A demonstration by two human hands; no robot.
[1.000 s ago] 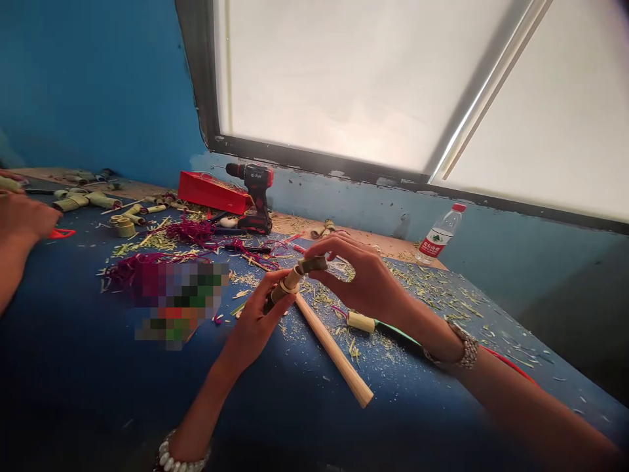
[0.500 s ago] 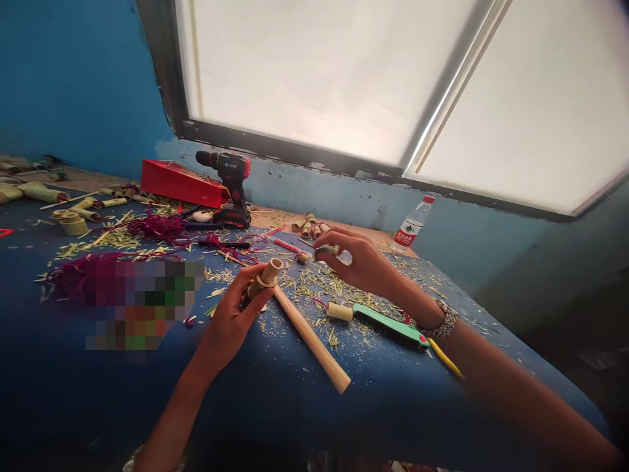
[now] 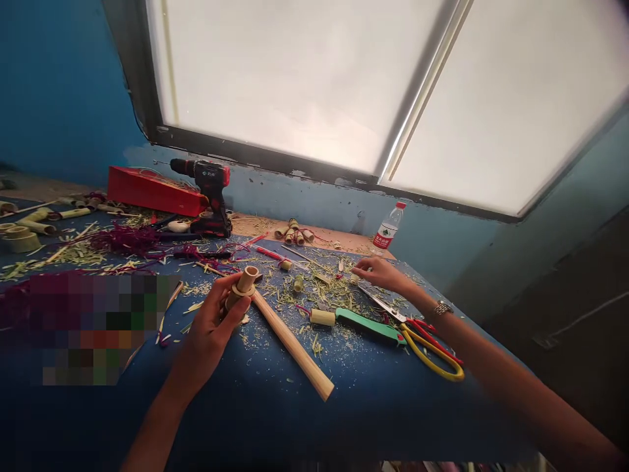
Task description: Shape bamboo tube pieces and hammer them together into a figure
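Note:
My left hand (image 3: 209,328) is closed around a bamboo tube (image 3: 248,278) held upright, with a wider bamboo ring around it below its open top. Farther right, my right hand (image 3: 378,272) reaches down to the table, its fingertips closed at a short bamboo piece (image 3: 354,278). Another short, greenish bamboo piece (image 3: 298,283) lies among the shavings between my hands. A hammer's wooden handle (image 3: 295,344) slants toward me beside my left hand. Under my right forearm lie scissors (image 3: 437,367) with red and yellow handles. A green-handled tool (image 3: 371,326) rests next to a pale bamboo tube (image 3: 322,317).
Shavings litter the blue tabletop (image 3: 275,419). At the back stand a cordless drill (image 3: 211,193), a red box (image 3: 152,190) and a water bottle (image 3: 388,229). Several bamboo tubes (image 3: 295,233) sit by the wall. Purple cord (image 3: 128,239) and more bamboo lie left.
My right hand has let go of the greenish bamboo piece and moved right and down to another short piece. My left hand still holds the ringed tube. The view has shifted right.

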